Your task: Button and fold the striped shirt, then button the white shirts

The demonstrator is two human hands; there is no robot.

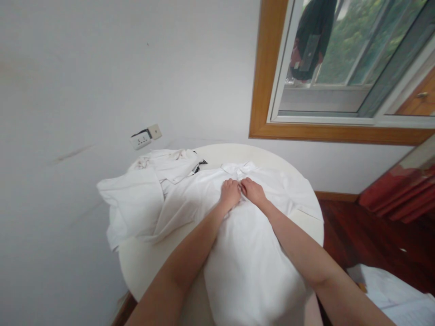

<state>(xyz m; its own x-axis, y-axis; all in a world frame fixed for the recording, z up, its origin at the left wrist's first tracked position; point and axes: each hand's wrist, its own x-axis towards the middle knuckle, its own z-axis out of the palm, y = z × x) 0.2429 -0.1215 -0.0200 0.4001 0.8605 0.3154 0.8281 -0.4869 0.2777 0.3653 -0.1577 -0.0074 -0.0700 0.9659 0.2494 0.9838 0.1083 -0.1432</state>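
Note:
A white shirt (251,253) lies spread over a round table (146,271), its collar toward the wall and its body toward me. My left hand (230,192) is closed on the shirt's front just below the collar. Close beside it, my right hand (252,190) pinches the same front edge, fingertips almost meeting those of the left. Whatever small part sits between the fingers is hidden. One sleeve stretches out to the left, the other to the right across the tabletop.
More folded white cloth (136,203) with dark-marked pieces lies at the table's left, overhanging the edge. Behind are a wall socket (141,139) and a wood-framed window (258,90). A red curtain (404,194) hangs at right; a white bag-like item (384,285) rests low right.

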